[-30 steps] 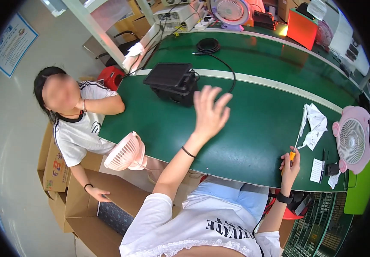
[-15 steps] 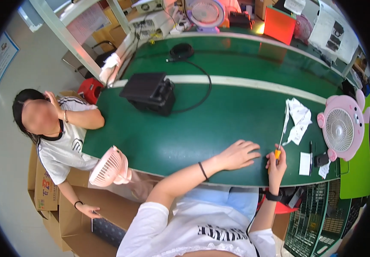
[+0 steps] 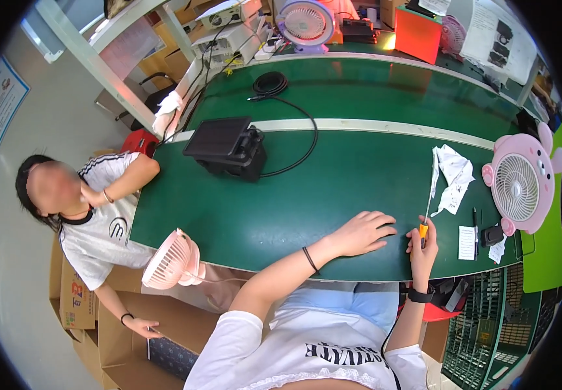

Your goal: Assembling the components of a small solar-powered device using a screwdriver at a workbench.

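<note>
My left hand (image 3: 365, 234) lies flat on the green table top with its fingers stretched toward the right, holding nothing. To its right, my right hand (image 3: 424, 255) is closed around a screwdriver (image 3: 423, 231) with an orange-yellow handle. The long thin shaft points away from me and ends beside a crumpled white paper (image 3: 454, 177). Farther off to the left stands a black box-shaped device (image 3: 227, 148) with a flat dark panel on top. Its black cable (image 3: 313, 140) loops back to a coil (image 3: 270, 83) near the far part of the table.
A pink animal-shaped fan (image 3: 520, 182) stands at the right edge, near a white card (image 3: 468, 243), a pen and a small black block (image 3: 492, 235). A pale pink fan (image 3: 174, 260) is at the left front edge. A co-worker (image 3: 99, 214) sits left, beside cardboard boxes (image 3: 125, 344).
The whole view has shifted slightly. The co-worker's head has tilted down and their raised hand has gone from beside the head to the chin. My hands keep almost the same pose.
</note>
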Available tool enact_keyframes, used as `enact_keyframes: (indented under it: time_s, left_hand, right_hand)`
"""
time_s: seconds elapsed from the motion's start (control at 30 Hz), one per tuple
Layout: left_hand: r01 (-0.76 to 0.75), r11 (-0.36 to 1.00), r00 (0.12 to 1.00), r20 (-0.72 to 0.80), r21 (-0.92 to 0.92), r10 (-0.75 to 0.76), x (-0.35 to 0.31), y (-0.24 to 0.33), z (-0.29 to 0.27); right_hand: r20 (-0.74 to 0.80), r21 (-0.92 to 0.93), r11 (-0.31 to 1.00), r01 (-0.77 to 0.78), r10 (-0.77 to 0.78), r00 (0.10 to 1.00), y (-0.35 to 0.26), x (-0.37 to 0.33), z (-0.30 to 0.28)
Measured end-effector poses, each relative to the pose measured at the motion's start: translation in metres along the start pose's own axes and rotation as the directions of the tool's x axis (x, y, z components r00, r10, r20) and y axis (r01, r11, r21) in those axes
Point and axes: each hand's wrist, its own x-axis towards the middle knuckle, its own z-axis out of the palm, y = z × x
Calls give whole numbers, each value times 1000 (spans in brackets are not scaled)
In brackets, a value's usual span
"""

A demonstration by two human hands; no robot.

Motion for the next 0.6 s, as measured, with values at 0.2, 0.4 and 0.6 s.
enact_keyframes:
  time_s: [0.2,0.4,0.6]
  left_hand:
    - [-4,1000,1000,4,4,4,-1,1,-1]
    - [-5,1000,1000,15,3,4,1,0,-2]
    - [-2,1000,1000,25,2,2,-1,3,-2]
  right_hand:
    - [-8,15,1000,11,-11,1000,-4,-1,1]
    - [-15,0,999,39,-39,999,-4,1,0]
    - [6,30,1000,8,-8,1000,-3,-3,-1]
